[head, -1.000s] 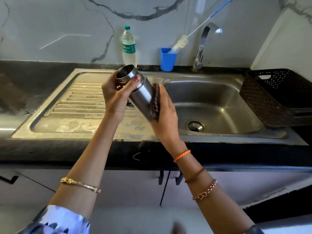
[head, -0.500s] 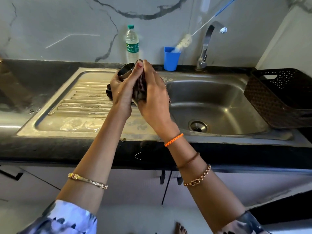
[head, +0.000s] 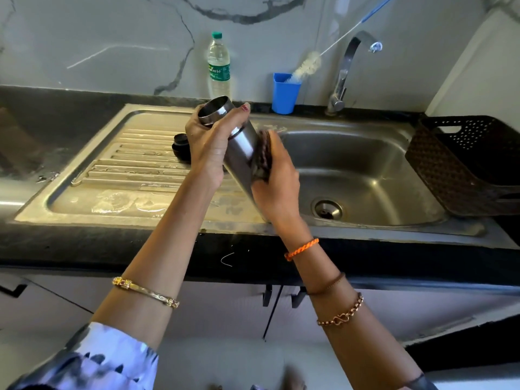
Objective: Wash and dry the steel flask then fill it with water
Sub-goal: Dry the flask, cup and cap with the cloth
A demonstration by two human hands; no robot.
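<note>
- Steel flask (head: 239, 144) held in the air over the sink (head: 394, 153), about where drainboard (head: 135, 161) meets basin; tilted, open mouth up and to the left, base down toward the right.
- Left hand (head: 211, 147) grasping the flask at its neck, fingers wrapped just below the rim.
- Right hand (head: 277, 178) presses a dark scrub pad (head: 264, 156) against the flask's lower side, fingers closed over the pad; this hand is slightly blurred.
- Small dark cap (head: 180, 143) sits on the drainboard, just left of the left hand, partly hidden by it.
- Plastic water bottle (head: 219, 66) stands upright at the back against the marble wall.
- Blue cup (head: 284, 94) beside the tap (head: 346, 71), holding a bottle brush (head: 306, 66) that leans right.
- Dark perforated basket (head: 472, 164) on the black worktop (head: 84, 243), at the sink's right edge.
- Drainboard looks wet near its front.
</note>
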